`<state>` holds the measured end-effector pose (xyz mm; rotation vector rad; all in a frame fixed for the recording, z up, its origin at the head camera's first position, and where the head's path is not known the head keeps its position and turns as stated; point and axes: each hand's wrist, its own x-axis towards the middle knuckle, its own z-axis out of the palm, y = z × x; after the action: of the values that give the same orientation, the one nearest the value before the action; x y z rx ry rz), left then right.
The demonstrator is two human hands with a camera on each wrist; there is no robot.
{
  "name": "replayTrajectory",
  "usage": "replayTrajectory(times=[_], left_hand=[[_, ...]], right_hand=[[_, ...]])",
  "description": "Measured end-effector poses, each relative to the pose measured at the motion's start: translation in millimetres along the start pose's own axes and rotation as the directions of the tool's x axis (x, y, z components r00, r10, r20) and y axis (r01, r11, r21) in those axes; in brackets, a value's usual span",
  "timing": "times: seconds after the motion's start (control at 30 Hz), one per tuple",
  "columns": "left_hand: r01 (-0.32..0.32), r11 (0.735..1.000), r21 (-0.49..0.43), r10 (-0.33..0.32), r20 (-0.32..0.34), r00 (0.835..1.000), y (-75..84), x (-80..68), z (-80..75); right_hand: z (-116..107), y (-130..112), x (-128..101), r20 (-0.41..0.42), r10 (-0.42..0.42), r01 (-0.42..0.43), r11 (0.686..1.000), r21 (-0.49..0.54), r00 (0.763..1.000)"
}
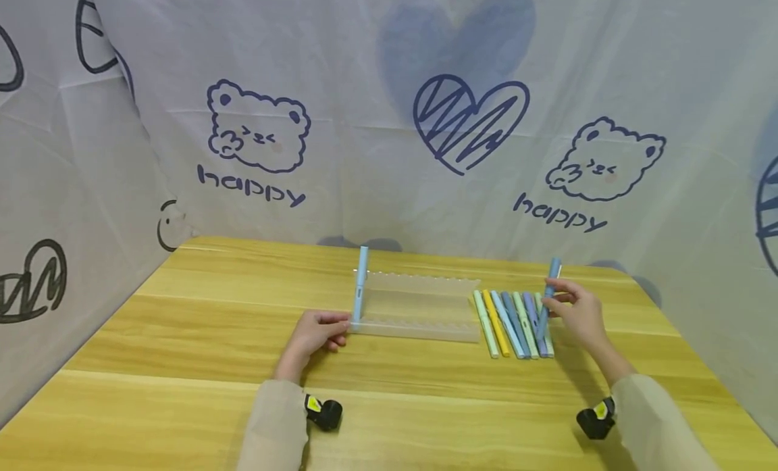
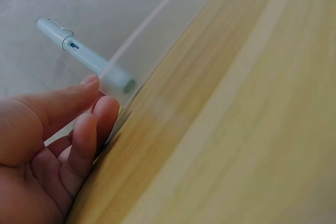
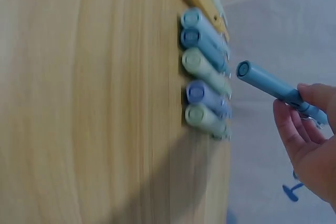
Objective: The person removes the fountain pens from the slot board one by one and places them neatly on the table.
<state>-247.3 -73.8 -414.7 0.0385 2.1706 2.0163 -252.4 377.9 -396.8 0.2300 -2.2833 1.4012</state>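
Observation:
My left hand [image 1: 317, 334] pinches the near left corner of a translucent plastic pen rack [image 1: 419, 333] with notched edges. A light blue fountain pen [image 1: 360, 282] lies across the rack's left end; the left wrist view shows this light blue pen [image 2: 86, 56] with its metal clip, just past the thumb. Over the right end of a row of pens, my right hand [image 1: 580, 314] holds a blue pen [image 3: 268, 82] between thumb and fingers, tilted and lifted off the table. The row beneath includes a yellow pen [image 1: 496, 324], a purple pen [image 3: 202, 94] and several green and blue ones.
The rack and pens lie on a wood-grain table [image 1: 200, 322]. Behind it hangs a white cloth [image 1: 358, 146] printed with bears and hearts, close to the table's far edge. A small black camera sits on each wrist.

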Motion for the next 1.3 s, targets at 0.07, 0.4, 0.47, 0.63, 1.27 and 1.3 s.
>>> replayTrajectory(times=[0.07,0.4,0.47,0.63,1.27,1.3], left_hand=[[0.004,1.000,0.001,-0.004,0.002,1.000,0.1,-0.3,-0.4],[0.002,1.000,0.004,-0.002,0.002,1.000,-1.2,1.0,-1.1],[-0.003,1.000,0.004,0.003,0.003,1.000,-1.9,1.7,-1.1],[-0.008,1.000,0.007,0.008,0.007,1.000,-3.1,2.7,-1.3],[-0.002,1.000,0.012,0.002,0.006,1.000,-2.7,2.2,-1.9],[-0.001,1.000,0.012,0.001,0.005,1.000,-2.8,2.3,-1.9]], right_hand=[[-3.4,-7.6,-1.5,0.020,0.026,-0.025,1.000,-0.013,0.999],[-9.1,-30.1,-4.3,0.062,0.143,-0.131,0.976,-0.175,0.988],[-10.2,-30.4,-4.2,0.082,0.142,-0.124,0.973,-0.197,0.986],[-14.2,-14.9,-2.4,0.101,0.188,-0.162,0.961,-0.223,0.977],[-17.7,-10.9,-8.0,0.151,0.433,-0.383,0.881,-0.276,0.888],[-17.3,-10.0,-8.1,0.155,0.432,-0.381,0.883,-0.274,0.889]])
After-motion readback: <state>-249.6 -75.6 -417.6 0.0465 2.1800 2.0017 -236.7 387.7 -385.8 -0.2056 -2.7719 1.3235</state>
